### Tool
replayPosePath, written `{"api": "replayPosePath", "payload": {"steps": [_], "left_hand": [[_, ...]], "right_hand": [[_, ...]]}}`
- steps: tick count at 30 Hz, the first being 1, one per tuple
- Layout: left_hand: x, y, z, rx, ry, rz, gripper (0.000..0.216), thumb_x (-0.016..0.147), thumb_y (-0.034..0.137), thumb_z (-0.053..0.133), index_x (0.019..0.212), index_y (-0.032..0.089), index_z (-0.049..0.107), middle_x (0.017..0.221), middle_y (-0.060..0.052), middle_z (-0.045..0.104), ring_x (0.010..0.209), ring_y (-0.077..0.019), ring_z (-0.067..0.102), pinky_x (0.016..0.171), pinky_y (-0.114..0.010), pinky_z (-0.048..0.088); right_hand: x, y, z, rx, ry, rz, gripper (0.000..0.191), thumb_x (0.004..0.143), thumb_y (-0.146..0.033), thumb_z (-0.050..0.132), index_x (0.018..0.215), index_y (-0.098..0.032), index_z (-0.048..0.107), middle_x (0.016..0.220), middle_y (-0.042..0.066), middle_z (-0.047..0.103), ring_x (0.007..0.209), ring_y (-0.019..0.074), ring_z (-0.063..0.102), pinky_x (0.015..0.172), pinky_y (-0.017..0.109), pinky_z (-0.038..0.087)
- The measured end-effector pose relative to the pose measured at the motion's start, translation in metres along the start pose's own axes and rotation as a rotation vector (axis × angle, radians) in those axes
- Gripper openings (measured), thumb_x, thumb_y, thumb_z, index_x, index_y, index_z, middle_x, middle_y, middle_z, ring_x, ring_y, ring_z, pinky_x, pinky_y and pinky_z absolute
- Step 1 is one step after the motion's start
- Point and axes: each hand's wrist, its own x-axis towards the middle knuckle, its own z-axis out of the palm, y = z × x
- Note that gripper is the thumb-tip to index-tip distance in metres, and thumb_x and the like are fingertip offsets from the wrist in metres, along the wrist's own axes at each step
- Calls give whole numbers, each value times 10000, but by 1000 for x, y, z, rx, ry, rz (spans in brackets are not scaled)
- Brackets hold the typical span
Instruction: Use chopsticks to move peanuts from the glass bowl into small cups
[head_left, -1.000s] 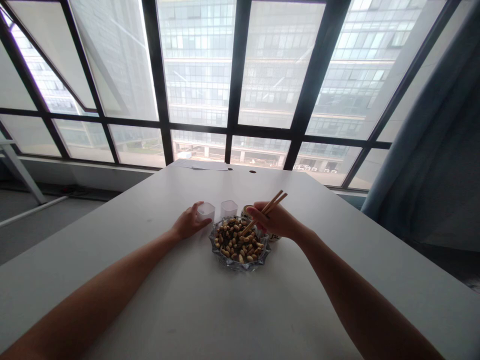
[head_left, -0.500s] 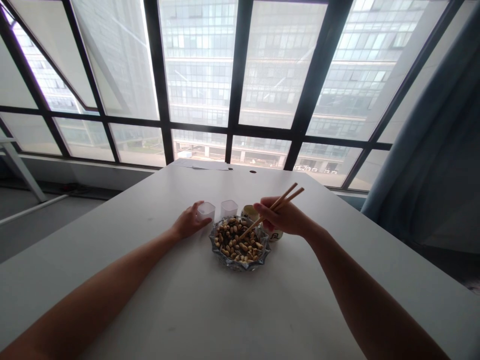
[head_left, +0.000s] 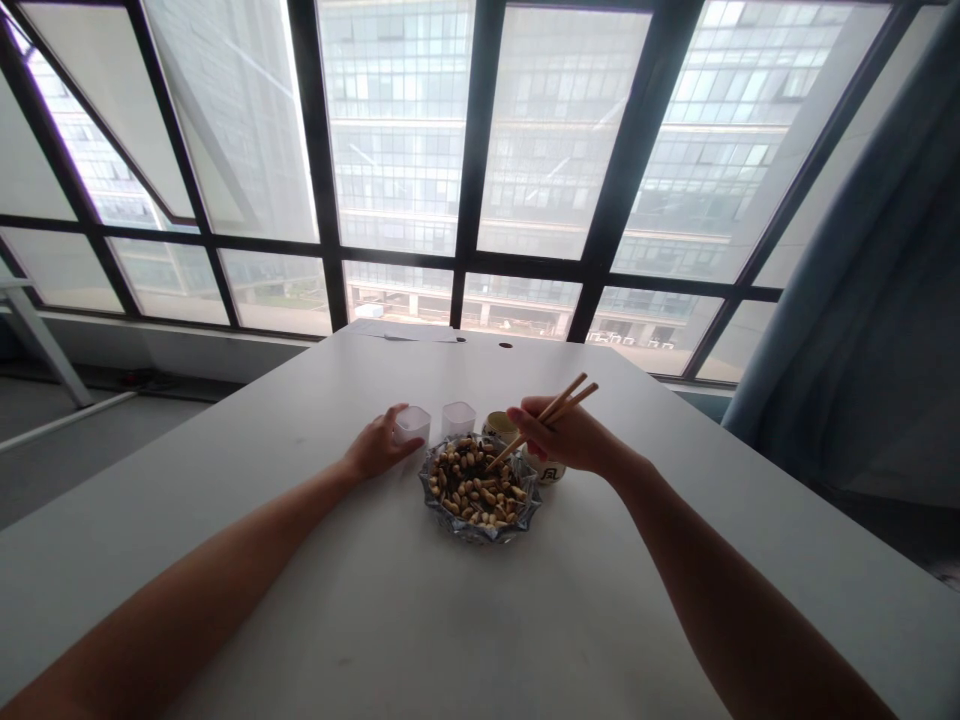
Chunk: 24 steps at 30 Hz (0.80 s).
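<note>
A cut-glass bowl full of peanuts and dark beans sits in the middle of the white table. My right hand is closed on a pair of wooden chopsticks, whose tips dip into the bowl's far right side. My left hand rests on the table, fingers curled against a small clear plastic cup. A second clear cup stands just right of it. Behind my right hand stand two small ceramic cups, partly hidden.
A sheet of paper and a small dark hole lie at the table's far edge. Large dark-framed windows rise behind. A grey-blue curtain hangs at the right.
My right hand has drawn back to the right and up a little with the chopsticks, their tips moving from the bowl's middle to its far right side. My left hand stayed put.
</note>
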Motion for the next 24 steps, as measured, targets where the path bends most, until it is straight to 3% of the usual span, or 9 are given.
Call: {"api": "replayPosePath", "payload": {"steps": [9, 15, 24], "left_hand": [[1, 1, -2, 3, -1, -2, 751, 782, 637, 607, 1362, 187, 449, 1220, -156, 657, 1036, -311, 652, 918, -452, 513], [1, 0, -2, 2, -13, -7, 761, 781, 646, 600, 1361, 177, 450, 1257, -171, 641, 1061, -320, 647, 932, -462, 512], [0, -4, 1, -15, 11, -1, 750, 780, 634, 619, 1362, 193, 450, 1258, -163, 644, 1088, -319, 639, 950, -475, 505]], "right_hand": [[2, -4, 4, -105, -34, -4, 425, 970, -499, 432, 667, -204, 464, 498, 4, 575, 432, 114, 516, 436, 215, 371], [1, -1, 3, -70, -57, 0, 389, 969, -462, 425, 676, -208, 458, 490, -5, 565, 412, 120, 535, 435, 223, 401], [4, 13, 1, 50, -28, 43, 432, 948, -558, 442, 694, -211, 479, 515, -6, 588, 437, 133, 587, 429, 226, 453]]}}
